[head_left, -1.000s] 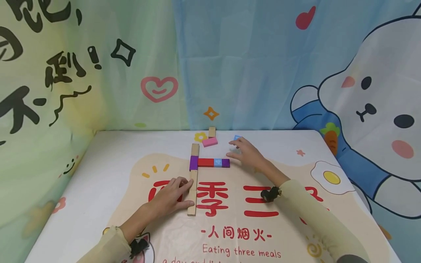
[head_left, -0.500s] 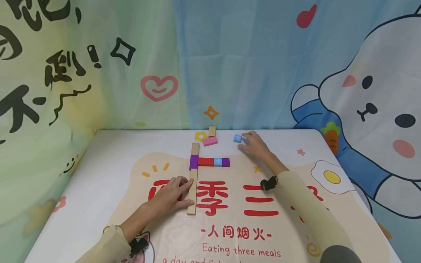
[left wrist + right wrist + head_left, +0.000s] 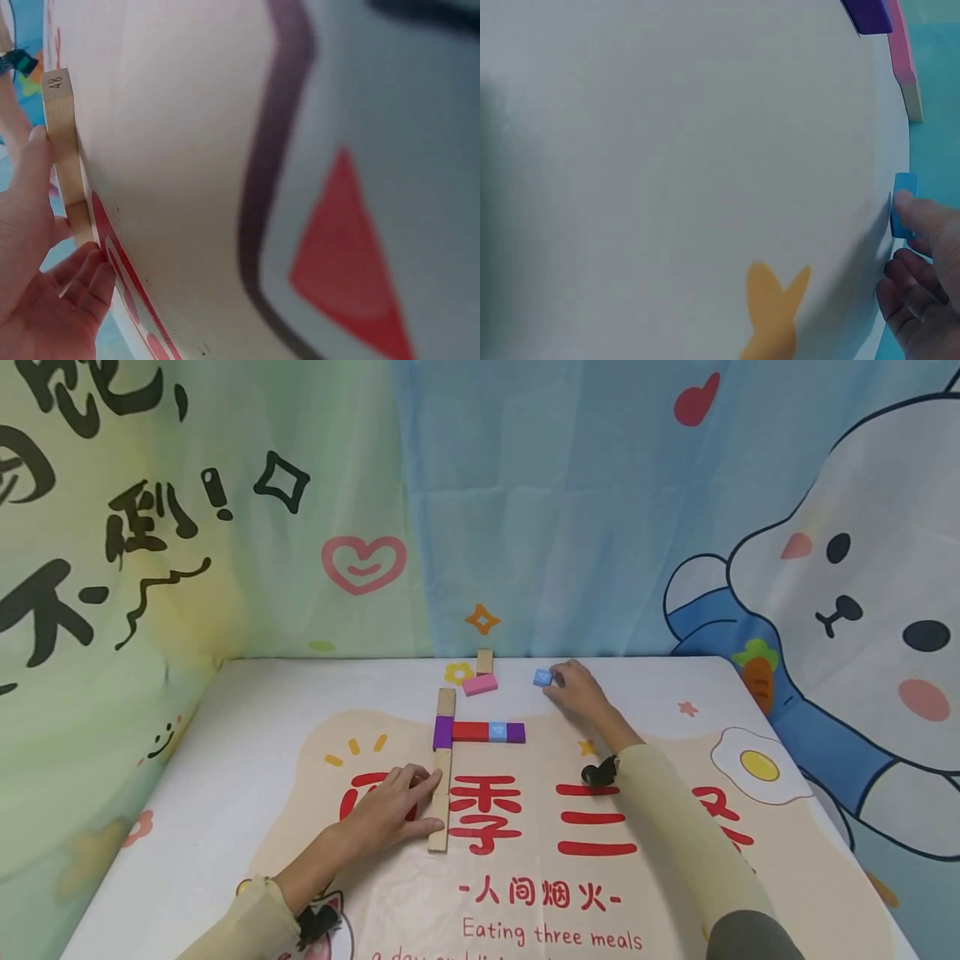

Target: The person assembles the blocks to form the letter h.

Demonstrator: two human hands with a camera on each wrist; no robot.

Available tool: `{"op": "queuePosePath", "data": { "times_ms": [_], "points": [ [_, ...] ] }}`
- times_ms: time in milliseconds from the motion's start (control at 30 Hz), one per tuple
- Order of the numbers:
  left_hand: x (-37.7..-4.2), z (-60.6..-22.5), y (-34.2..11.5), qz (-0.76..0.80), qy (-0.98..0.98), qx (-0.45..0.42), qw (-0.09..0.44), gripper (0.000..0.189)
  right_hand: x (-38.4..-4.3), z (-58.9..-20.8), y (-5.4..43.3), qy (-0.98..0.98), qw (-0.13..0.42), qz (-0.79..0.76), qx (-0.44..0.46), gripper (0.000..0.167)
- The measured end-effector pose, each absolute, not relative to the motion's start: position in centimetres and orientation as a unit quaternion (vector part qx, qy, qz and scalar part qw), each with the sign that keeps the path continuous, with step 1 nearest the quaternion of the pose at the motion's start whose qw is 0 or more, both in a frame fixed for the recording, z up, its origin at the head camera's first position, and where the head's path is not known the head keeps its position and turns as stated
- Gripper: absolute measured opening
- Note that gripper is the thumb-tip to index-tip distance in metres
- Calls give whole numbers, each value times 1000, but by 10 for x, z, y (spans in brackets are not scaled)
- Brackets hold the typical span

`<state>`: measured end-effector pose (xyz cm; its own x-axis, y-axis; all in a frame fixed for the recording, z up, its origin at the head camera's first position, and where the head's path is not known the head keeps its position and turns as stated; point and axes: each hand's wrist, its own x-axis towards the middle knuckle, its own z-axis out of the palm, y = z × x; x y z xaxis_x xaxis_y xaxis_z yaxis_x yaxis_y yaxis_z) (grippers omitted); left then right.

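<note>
My left hand rests its thumb and fingertips against the left side of the lower wooden blocks in an upright row; in the left wrist view the near block bears "48" on its end. Higher in that row lies a purple block. From it a red block, a light blue block and a small purple block extend rightward. At the far side, my right hand pinches the right end of a loose blue block; in the right wrist view the thumb lies on its near face.
A pink block lies askew near the back edge, with a wooden block just behind it. A printed cloth covers the table. Behind it hangs a patterned curtain.
My right hand has moved back and slightly right, uncovering the blue block, and then closed its fingertips on that block's right end. The left hand has stayed put.
</note>
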<state>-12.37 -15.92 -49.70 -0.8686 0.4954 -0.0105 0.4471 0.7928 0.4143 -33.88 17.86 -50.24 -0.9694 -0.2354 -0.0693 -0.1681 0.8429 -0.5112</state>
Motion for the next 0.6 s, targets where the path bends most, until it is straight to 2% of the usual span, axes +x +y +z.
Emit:
{"op": "queuePosePath", "data": {
  "times_ms": [333,600],
  "points": [
    [-124,-497,-158,200,945,252,57,78,-337,-505,177,948,30,-290,-130,36],
    [-124,-497,-158,198,946,253,53,78,-306,-498,165,919,45,-347,-184,39]
  ]
}}
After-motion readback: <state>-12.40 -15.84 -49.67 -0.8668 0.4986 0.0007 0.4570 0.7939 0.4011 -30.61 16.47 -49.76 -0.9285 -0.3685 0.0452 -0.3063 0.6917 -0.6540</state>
